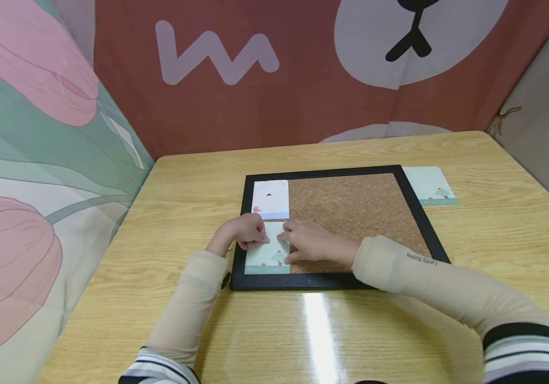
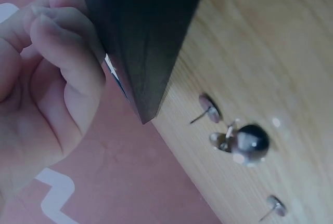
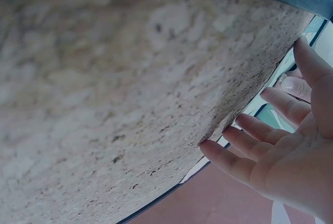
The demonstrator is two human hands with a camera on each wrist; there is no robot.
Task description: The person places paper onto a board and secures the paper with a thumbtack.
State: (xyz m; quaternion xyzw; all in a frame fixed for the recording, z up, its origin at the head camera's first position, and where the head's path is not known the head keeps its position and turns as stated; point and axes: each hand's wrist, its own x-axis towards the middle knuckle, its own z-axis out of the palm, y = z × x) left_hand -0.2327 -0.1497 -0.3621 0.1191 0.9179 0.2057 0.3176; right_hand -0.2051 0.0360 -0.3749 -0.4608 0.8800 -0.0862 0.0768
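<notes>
A pale green note card (image 1: 267, 261) with a small printed scene lies on the lower left of the black-framed cork board (image 1: 360, 213). My left hand (image 1: 253, 230) has its fingers curled and pinches a thumbtack (image 3: 282, 78) against this card's middle. My right hand (image 1: 310, 241) spreads its fingers over the card's right edge, fingertips (image 3: 208, 147) touching the cork and the card. Above it, a white card (image 1: 270, 205) is fixed at the board's upper left by a thumbtack (image 1: 269, 195) near its middle.
Another pale green card (image 1: 430, 184) lies on the wooden table (image 1: 183, 186), against the frame's right side. Several loose thumbtacks (image 2: 210, 108) lie beside the frame's left edge in the left wrist view. A printed curtain (image 1: 236, 106) hangs behind the table.
</notes>
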